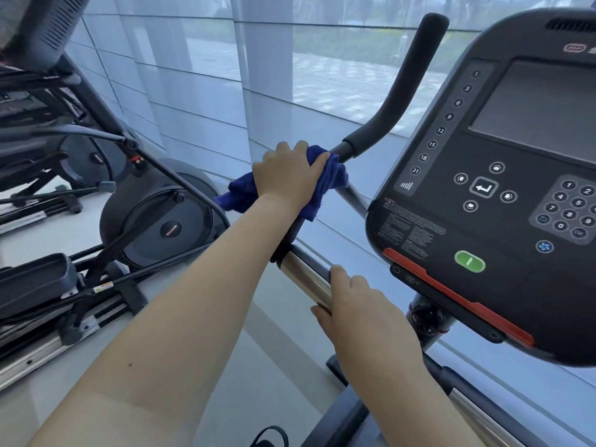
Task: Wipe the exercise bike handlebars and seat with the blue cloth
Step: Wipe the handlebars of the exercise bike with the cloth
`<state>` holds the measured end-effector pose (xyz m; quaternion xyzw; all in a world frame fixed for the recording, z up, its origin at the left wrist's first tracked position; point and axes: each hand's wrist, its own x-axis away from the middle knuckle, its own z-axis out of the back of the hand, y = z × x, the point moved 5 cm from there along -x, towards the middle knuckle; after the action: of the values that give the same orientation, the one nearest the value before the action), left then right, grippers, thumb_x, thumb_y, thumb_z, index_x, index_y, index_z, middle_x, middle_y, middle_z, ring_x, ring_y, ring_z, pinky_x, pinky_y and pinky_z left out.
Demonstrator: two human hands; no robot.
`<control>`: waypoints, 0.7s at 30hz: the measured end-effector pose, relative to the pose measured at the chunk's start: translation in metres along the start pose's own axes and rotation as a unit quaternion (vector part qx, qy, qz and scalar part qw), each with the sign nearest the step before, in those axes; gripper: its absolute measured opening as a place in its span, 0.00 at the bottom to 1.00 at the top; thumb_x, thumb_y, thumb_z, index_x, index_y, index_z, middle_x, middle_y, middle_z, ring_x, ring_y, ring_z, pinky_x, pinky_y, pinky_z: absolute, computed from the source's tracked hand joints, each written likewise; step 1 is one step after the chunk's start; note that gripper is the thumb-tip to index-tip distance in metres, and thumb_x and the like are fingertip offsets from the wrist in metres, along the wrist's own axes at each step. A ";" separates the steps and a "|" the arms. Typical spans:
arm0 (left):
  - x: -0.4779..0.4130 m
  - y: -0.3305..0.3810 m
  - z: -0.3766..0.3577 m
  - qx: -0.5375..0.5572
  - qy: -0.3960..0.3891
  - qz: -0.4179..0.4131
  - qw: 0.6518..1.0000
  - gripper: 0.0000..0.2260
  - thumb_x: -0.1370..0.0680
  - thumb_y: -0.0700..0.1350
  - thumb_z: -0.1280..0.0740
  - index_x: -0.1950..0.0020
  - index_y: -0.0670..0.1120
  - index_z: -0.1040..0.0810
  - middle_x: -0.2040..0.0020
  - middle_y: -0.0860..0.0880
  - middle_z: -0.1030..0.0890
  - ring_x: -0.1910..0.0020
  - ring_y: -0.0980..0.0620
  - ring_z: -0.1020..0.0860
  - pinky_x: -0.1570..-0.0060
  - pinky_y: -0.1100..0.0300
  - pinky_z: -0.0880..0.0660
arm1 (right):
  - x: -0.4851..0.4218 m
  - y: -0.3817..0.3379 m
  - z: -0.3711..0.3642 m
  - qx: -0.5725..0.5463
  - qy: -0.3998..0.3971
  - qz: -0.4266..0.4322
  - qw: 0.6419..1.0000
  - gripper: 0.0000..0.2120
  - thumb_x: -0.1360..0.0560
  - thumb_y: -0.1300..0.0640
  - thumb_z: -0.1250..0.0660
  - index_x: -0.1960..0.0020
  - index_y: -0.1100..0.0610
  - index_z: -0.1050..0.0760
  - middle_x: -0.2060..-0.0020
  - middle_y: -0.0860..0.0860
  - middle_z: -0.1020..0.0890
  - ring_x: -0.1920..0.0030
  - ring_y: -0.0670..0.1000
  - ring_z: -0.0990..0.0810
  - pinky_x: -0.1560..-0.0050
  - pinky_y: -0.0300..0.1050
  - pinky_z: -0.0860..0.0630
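right hand (358, 304) is gripping the handlebar (303, 279); left hand (287, 171) is clutching the blue cloth (238, 195) round its bend, wiping; next probably sliding upward.

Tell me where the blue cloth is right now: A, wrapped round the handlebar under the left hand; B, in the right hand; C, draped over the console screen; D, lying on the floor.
A: the left hand grips the blue cloth round the handlebar, while the right hand holds the chrome section with no cloth.

blue cloth (325, 185): fuzzy fabric | handlebar (303, 279): glossy metal sleeve, matt black foam | console (503, 221): matt plastic
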<state>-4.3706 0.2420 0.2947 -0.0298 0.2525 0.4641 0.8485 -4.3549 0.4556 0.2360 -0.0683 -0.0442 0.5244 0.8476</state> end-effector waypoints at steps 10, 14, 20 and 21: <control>-0.014 -0.006 -0.004 0.094 -0.082 -0.027 0.992 0.24 0.24 0.67 0.47 0.37 0.54 0.28 0.48 0.46 0.24 0.54 0.46 0.27 0.55 0.55 0.31 | 0.004 -0.001 0.001 0.017 0.027 0.014 0.999 0.17 0.20 0.42 0.48 0.39 0.53 0.41 0.57 0.48 0.35 0.60 0.52 0.33 0.68 0.41 0.38; 0.006 -0.018 0.002 0.084 -0.082 -0.058 0.991 0.22 0.24 0.66 0.44 0.36 0.57 0.30 0.46 0.45 0.25 0.51 0.43 0.24 0.55 0.55 0.29 | 0.004 -0.001 0.002 0.017 0.042 0.019 0.999 0.16 0.20 0.42 0.47 0.41 0.53 0.40 0.57 0.49 0.34 0.60 0.52 0.32 0.63 0.43 0.34; 0.042 -0.042 0.016 0.094 -0.083 -0.015 0.992 0.19 0.22 0.60 0.43 0.35 0.55 0.29 0.50 0.46 0.30 0.53 0.42 0.27 0.55 0.55 0.31 | 0.005 0.000 0.001 0.008 0.062 0.019 0.998 0.16 0.20 0.42 0.46 0.42 0.55 0.37 0.58 0.49 0.33 0.62 0.52 0.31 0.67 0.44 0.38; 0.051 -0.047 0.017 0.101 -0.086 -0.008 0.991 0.18 0.22 0.59 0.43 0.35 0.54 0.30 0.51 0.46 0.31 0.54 0.43 0.28 0.55 0.56 0.32 | 0.005 0.000 0.001 0.011 0.062 0.019 0.998 0.17 0.20 0.42 0.46 0.41 0.55 0.38 0.58 0.49 0.33 0.62 0.52 0.31 0.66 0.44 0.38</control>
<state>-4.3032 0.2591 0.2778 0.0942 0.2236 0.4300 0.8696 -4.3532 0.4603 0.2368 -0.0920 0.0155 0.5360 0.8391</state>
